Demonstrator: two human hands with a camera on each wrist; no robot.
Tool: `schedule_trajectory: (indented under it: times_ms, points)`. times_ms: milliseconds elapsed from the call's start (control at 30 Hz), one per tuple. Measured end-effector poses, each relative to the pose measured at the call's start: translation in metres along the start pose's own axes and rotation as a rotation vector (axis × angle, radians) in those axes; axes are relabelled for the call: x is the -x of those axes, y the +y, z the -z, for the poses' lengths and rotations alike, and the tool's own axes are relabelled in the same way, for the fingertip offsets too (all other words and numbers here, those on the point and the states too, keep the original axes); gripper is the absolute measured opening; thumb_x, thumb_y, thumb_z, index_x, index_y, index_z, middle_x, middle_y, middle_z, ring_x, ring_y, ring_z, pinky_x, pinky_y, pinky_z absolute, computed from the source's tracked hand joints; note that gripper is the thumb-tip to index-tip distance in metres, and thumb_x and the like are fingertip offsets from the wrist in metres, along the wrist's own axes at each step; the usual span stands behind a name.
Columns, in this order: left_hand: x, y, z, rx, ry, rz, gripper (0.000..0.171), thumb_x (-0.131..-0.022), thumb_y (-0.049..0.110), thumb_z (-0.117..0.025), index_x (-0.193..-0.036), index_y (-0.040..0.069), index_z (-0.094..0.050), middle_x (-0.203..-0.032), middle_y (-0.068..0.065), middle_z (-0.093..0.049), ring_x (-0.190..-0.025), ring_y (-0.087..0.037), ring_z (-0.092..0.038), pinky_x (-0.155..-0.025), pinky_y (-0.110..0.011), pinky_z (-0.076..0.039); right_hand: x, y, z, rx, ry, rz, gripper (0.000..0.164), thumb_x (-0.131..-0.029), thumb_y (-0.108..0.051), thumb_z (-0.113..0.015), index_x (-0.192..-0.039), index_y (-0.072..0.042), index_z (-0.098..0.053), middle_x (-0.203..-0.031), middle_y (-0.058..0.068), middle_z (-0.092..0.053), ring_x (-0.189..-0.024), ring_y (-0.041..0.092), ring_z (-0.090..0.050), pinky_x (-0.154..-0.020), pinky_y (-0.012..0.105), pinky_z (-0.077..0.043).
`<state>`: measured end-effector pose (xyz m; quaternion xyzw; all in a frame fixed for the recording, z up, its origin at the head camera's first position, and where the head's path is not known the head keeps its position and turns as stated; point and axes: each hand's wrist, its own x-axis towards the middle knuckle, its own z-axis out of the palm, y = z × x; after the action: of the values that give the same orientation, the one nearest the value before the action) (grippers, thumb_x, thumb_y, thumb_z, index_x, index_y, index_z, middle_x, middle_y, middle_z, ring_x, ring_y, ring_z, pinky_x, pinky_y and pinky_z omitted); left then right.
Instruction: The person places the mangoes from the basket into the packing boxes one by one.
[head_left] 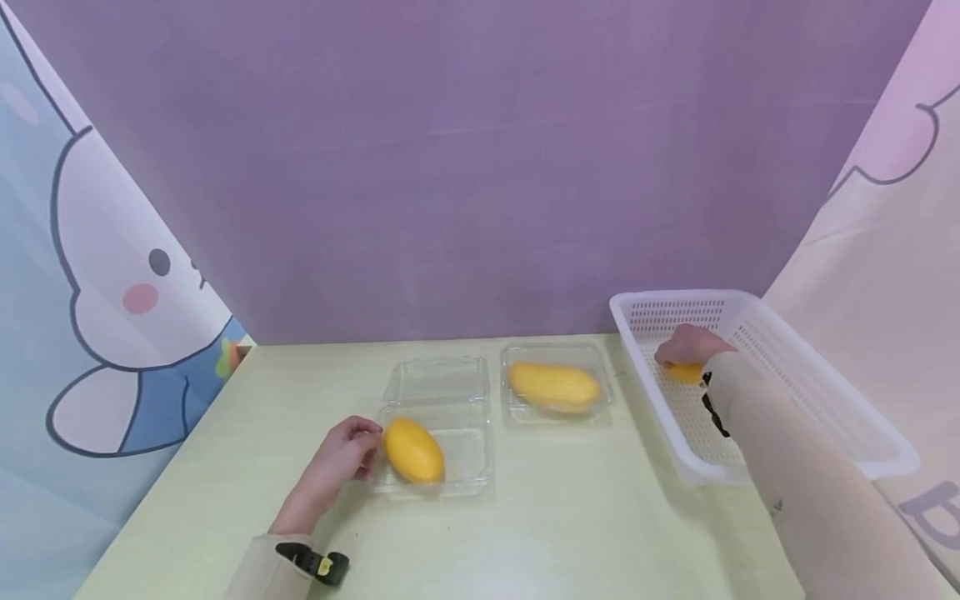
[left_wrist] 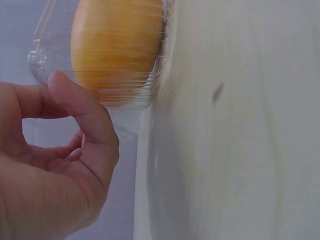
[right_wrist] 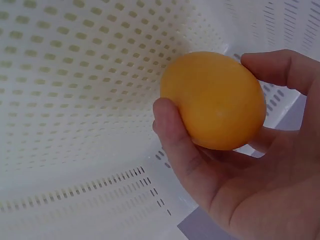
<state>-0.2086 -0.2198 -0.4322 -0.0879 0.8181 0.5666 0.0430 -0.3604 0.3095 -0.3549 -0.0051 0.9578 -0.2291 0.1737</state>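
Yellow fruit (right_wrist: 220,100) lies gripped in the right hand (head_left: 688,342); the left hand (head_left: 341,458) apparently pinches a box (head_left: 467,454).

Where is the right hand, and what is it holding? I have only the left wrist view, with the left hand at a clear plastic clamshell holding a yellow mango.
Observer: The right hand is in the white perforated basket, gripping a mango.
Reviewer: Thanks. How does the lid stand on the clamshell by the left hand?
Observer: The lid is open, folded back on the side away from the person.
Reviewer: Is there another container between that one and the basket?
Observer: Yes, a second clear container with a longer yellow fruit inside.
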Motion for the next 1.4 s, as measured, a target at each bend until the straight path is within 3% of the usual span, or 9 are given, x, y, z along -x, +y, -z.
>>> schedule_trajectory:
  times_ms: [167, 633, 867, 1200, 1400]
  points:
    - [0.0, 0.001, 0.0, 0.001, -0.012, -0.005, 0.022, -0.101, 0.012, -0.055, -0.118, -0.002, -0.053, -0.086, -0.012, -0.055, -0.069, -0.022, -0.052, -0.059, -0.031, -0.05, 0.012, -0.007, 0.004, -0.077, 0.008, -0.014, 0.016, -0.081, -0.019, -0.054, -0.077, -0.009, -0.043, -0.074, 0.006, -0.049, -0.06, 0.016, -0.05, -0.053, 0.035, -0.055]
    - [0.0, 0.0, 0.0, 0.006, -0.018, -0.002, 0.023, -0.101, 0.012, -0.055, -0.119, -0.002, -0.052, -0.086, -0.012, -0.055, -0.069, -0.022, -0.052, -0.059, -0.031, -0.05, 0.03, -0.033, 0.015, -0.191, 0.025, 0.039, 0.03, -0.094, -0.032, -0.05, -0.099, -0.002, -0.051, -0.09, 0.009, -0.051, -0.081, 0.021, -0.055, -0.067, 0.041, -0.059]
    - [0.0, 0.0, 0.002, -0.003, -0.018, -0.007, 0.024, -0.102, 0.013, -0.055, -0.12, -0.002, -0.053, -0.087, -0.013, -0.055, -0.069, -0.022, -0.052, -0.06, -0.031, -0.05, 0.038, -0.04, 0.018, -0.252, 0.069, 0.076, 0.051, -0.098, -0.037, -0.048, -0.126, 0.005, -0.044, -0.109, 0.018, -0.051, -0.091, 0.026, -0.055, -0.071, 0.043, -0.059]
    - [-0.001, 0.0, 0.003, -0.008, -0.015, -0.004, 0.023, -0.102, 0.012, -0.054, -0.119, -0.002, -0.053, -0.085, -0.012, -0.055, -0.069, -0.022, -0.052, -0.059, -0.031, -0.049, 0.047, -0.06, 0.019, -0.175, 0.173, 0.104, 0.067, -0.099, -0.048, -0.045, -0.135, 0.008, -0.041, -0.121, 0.024, -0.05, -0.101, 0.034, -0.053, -0.069, 0.041, -0.059]
    - [-0.001, 0.002, 0.003, -0.006, -0.015, 0.001, 0.023, -0.101, 0.012, -0.054, -0.119, -0.002, -0.053, -0.085, -0.012, -0.055, -0.069, -0.022, -0.052, -0.059, -0.031, -0.049, 0.053, -0.074, 0.017, -0.157, 0.243, 0.161, 0.063, -0.099, -0.047, -0.042, -0.132, 0.006, -0.047, -0.119, 0.024, -0.053, -0.1, 0.035, -0.054, -0.064, 0.04, -0.06]
